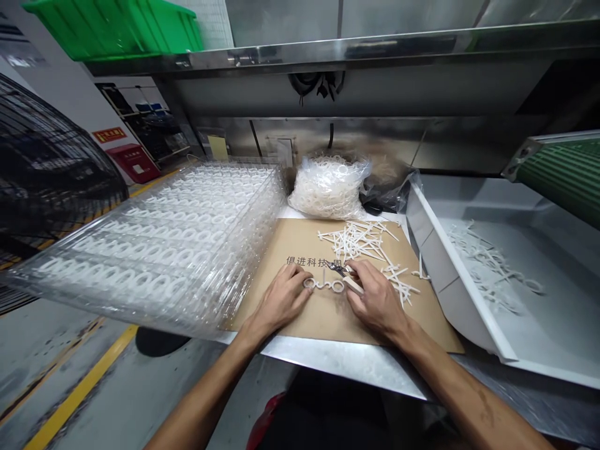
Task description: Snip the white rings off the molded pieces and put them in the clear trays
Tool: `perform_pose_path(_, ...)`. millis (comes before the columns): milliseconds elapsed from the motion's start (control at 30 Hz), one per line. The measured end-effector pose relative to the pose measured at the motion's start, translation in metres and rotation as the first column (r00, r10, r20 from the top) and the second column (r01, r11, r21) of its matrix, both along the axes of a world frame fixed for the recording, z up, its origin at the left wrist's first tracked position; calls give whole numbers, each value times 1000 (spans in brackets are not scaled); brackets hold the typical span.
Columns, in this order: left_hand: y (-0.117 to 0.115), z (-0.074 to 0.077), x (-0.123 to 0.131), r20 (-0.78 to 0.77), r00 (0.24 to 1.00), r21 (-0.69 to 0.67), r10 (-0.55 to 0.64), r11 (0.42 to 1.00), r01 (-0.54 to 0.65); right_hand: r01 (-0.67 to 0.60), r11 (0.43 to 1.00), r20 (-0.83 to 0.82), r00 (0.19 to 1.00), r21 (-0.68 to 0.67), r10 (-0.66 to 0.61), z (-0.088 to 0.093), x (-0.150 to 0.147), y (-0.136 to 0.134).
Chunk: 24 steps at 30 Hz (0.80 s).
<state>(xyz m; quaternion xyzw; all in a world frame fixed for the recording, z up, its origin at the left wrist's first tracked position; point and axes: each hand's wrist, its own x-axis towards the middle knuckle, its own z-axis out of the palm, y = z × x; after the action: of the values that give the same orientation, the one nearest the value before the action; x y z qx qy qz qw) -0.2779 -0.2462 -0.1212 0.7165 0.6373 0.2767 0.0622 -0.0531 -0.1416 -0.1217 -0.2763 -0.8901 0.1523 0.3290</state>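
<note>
A small white plastic part with rings [323, 285] lies on a brown cardboard sheet [300, 240]. My left hand [281, 299] pinches its left end with closed fingers. My right hand [375, 300] is closed on a small cutter [344, 277] whose tip meets the part's right end. Just beyond my right hand lies a heap of thin white plastic sprue sticks [365, 240].
A tilted stack of clear trays [159, 244] filled with white parts stands at the left. A clear bag of white rings [328, 186] sits at the back. A white bin [469, 306] with scrap pieces is at the right, a green conveyor [567, 172] above it.
</note>
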Motion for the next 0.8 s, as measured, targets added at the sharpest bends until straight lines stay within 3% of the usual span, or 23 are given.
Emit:
perform_pose_path(167,0,2,-5,175,982,72,66,994,-80,-7,1000,-60,998,-4,7,10,1,-5)
perform_pose_path(300,-4,7,-5,258,955,219,148,954,-207,-46,982,-159,987,-184,16,33,3,-24)
perform_pose_path(433,-7,11,-2,266,954,351,141,907,-232,-165,859,-72,986,-484,149,54,0,-39)
perform_pose_path(533,-8,12,0,242,962,429,124,876,-221,-187,749,-23,974,-636,225,58,-5,-38)
perform_pose_path(667,-8,14,3,221,969,490,114,846,-211,-225,654,-57,962,-723,269,50,-8,-32)
perform_pose_path(800,-9,15,10,205,976,523,77,834,-176,-234,618,-71,958,-750,277,46,-4,-34)
